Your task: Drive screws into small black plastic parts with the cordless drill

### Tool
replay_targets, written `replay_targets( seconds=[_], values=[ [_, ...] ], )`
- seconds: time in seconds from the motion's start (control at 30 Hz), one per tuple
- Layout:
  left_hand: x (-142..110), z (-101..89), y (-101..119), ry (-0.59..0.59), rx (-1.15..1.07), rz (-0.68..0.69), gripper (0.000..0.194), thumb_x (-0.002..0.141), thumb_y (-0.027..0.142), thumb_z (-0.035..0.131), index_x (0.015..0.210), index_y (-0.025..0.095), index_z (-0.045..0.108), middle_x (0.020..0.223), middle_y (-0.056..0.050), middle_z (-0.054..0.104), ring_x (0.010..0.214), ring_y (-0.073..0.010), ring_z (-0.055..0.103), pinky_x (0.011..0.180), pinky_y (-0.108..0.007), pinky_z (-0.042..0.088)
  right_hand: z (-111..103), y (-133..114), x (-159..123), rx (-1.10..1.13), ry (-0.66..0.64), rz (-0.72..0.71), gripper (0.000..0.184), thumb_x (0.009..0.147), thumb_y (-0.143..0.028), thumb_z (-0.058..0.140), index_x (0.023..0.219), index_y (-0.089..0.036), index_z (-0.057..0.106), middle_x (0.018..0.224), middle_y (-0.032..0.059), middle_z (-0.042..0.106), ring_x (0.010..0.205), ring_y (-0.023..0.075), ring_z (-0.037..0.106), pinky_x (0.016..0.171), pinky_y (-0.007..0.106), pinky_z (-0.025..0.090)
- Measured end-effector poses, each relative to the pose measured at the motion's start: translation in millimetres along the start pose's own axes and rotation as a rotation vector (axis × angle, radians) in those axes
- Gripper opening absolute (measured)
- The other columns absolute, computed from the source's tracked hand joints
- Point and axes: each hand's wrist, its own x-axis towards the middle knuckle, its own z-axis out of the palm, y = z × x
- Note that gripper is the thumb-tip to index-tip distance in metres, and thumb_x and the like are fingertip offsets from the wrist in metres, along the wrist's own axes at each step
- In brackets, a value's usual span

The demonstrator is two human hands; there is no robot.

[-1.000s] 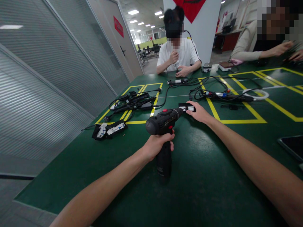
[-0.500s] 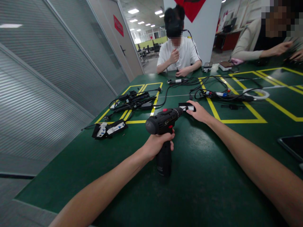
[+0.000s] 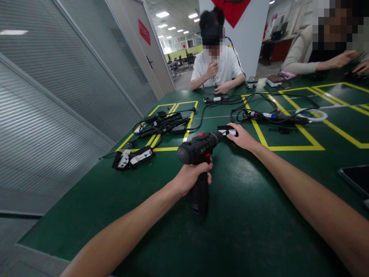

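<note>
My left hand [image 3: 194, 177] is wrapped round the grip of a black cordless drill [image 3: 198, 149] with red buttons. The drill's chuck points away and to the right, towards a small black-and-white piece [image 3: 227, 131] on the table. Fingers of my right hand [image 3: 240, 135] pinch that piece at its right end. Whether the drill's tip touches it, I cannot tell. To the left lie an opened black casing with white insides [image 3: 134, 157] and a tiny brass-coloured bit [image 3: 150, 164] beside it.
The green table [image 3: 245, 231] carries yellow tape frames. A heap of black cables and tools [image 3: 164, 125] lies at the left, more cabled tools [image 3: 271, 115] at the right. A dark phone-like slab [image 3: 357, 179] sits at the right edge. Two people [image 3: 217, 69] sit across the table.
</note>
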Motion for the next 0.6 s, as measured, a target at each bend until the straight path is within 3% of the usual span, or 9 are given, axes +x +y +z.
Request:
replay_targets(
  seconds=[0.6],
  values=[
    [-0.5, -1.1, -1.2, -0.015, -0.005, 0.033, 0.020, 0.073, 0.023, 0.060, 0.090, 0.014, 0.056, 0.075, 0.000, 0.054, 0.051, -0.0093, 0.056, 0.052, -0.024, 0.041, -2.0, -3.0, -1.3, -0.005, -0.018, 0.019, 0.051, 0.081, -0.033, 0.059, 0.130, -0.026, 0.049, 0.121, 0.0079, 0.053, 0.111, 0.0254, 0.054, 0.100, 0.042, 0.039]
  ],
)
